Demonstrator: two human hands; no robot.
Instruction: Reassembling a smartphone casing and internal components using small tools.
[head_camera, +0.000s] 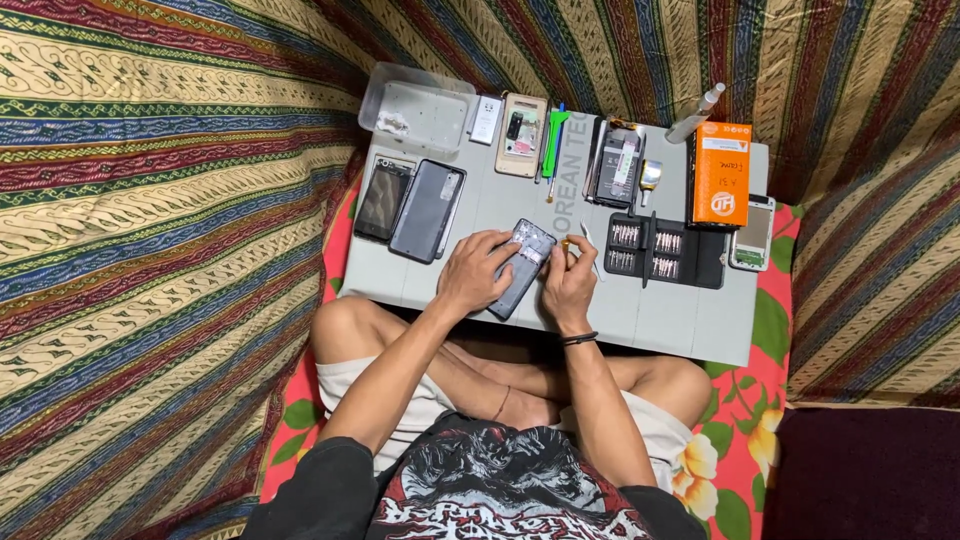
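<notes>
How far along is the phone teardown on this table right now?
Done: the phone lies with its back open. In hand: the left hand steadies it while the right hand works at its top edge, seemingly with a small tool. Left: it isn't closed; other phones lie nearby.

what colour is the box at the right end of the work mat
Orange, with a white patch on top. The box stands beside the black screwdriver bit case, clearest in the head view.

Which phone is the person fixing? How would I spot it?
Find the grey work mat on the person's lap. Near its front edge, the left hand and right hand meet on an opened dark phone. Unlike the other phones lying farther back, it alone is being touched.
</notes>
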